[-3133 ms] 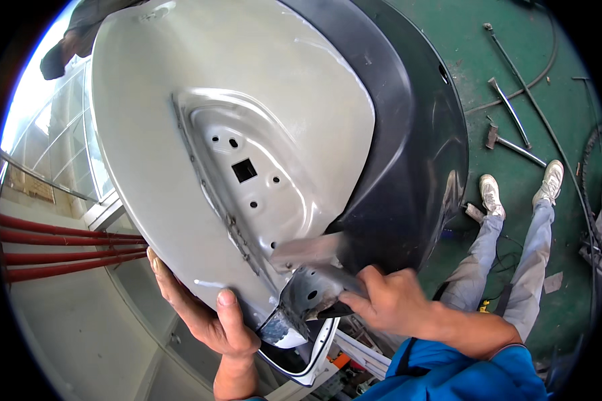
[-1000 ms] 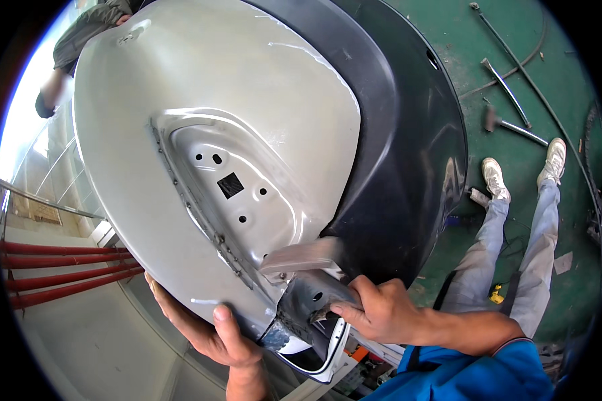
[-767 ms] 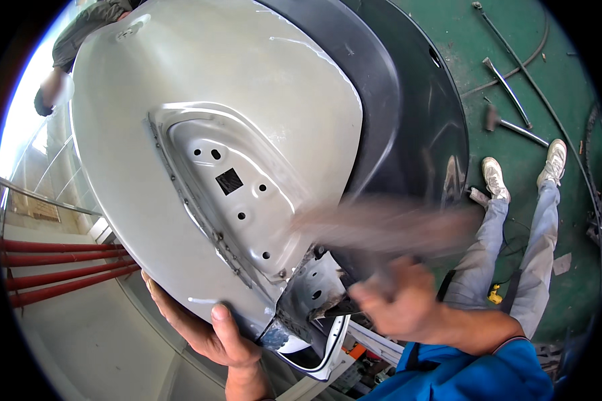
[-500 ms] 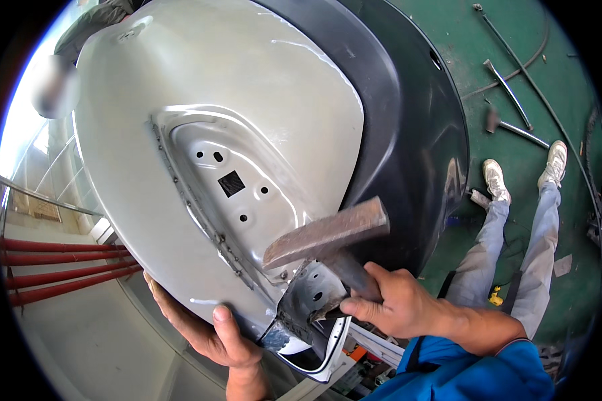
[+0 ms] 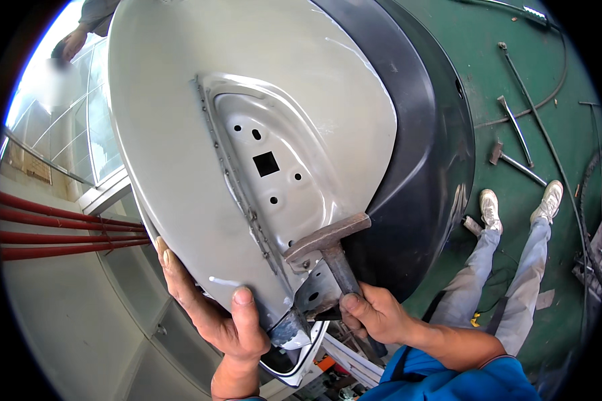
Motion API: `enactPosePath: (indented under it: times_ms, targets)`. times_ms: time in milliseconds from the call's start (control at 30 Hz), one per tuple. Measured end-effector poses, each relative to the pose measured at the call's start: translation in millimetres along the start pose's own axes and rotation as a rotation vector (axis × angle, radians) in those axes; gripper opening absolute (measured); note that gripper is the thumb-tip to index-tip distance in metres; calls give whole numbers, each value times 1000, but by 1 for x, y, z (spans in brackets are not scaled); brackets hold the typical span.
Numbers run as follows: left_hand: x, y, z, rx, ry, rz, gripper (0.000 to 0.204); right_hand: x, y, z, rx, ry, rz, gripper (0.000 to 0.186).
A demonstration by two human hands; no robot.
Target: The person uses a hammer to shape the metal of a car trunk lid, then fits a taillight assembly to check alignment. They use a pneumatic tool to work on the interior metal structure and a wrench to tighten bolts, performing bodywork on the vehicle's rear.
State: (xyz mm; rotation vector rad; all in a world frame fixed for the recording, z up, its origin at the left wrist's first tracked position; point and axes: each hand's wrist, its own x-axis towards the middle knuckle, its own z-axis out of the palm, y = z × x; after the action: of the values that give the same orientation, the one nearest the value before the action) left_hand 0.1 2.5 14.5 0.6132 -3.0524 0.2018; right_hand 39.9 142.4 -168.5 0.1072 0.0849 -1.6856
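In my right hand (image 5: 376, 314) is a hammer (image 5: 328, 237), gripped round its dark handle close below the head. The rusty head lies over the lower end of a recessed pocket (image 5: 274, 127) in a light grey car body panel (image 5: 160, 147). A row of weld spots runs down the pocket's left side. My left hand (image 5: 214, 314) clasps the panel's lower left edge, thumb on the painted face and fingers along the rim. Between the hands, a bent bare-metal corner piece (image 5: 291, 329) shows. Whether the hammer touches metal I cannot tell.
A black bumper (image 5: 415, 134) borders the panel on the right. On the green floor lie another hammer (image 5: 522, 167), a metal bar (image 5: 515, 130) and a long rod (image 5: 548, 134). Red pipes (image 5: 67, 224) run along the left wall. Another person's hand (image 5: 73, 44) shows at the upper left.
The hammer head has come down and turned slightly, with more of its handle showing below my right hand. The view has shifted, so the panel sits further right. My left hand keeps its hold.
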Motion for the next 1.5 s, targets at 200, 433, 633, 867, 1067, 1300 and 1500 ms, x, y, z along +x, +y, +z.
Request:
enactPosePath:
  times_ms: [200, 433, 633, 867, 1067, 1300, 1500]
  targets:
    - [3, -2, 0, 38, -16, 13, 78, 1, -2, 2, -58, 78, -55, 39]
    - [2, 1, 2, 11, 5, 29, 77, -13, -21, -5, -24, 398, -619, 42]
    - [0, -1, 6, -34, 22, 31, 76, -7, -12, 1, -293, 201, -230, 36]
    - [4, 6, 11, -51, 46, 28, 75, -3, 16, -3, -228, 263, -448, 31]
    - [1, 4, 10, -47, 61, 4, 75, -9, -23, -12, -15, 330, -483, 30]
    - [1, 4, 12, -59, 70, -8, 75, -3, -12, -2, -300, 212, -208, 31]
    - [2, 12, 13, -75, 74, -16, 75, -6, -1, -2, 33, 363, -620, 29]
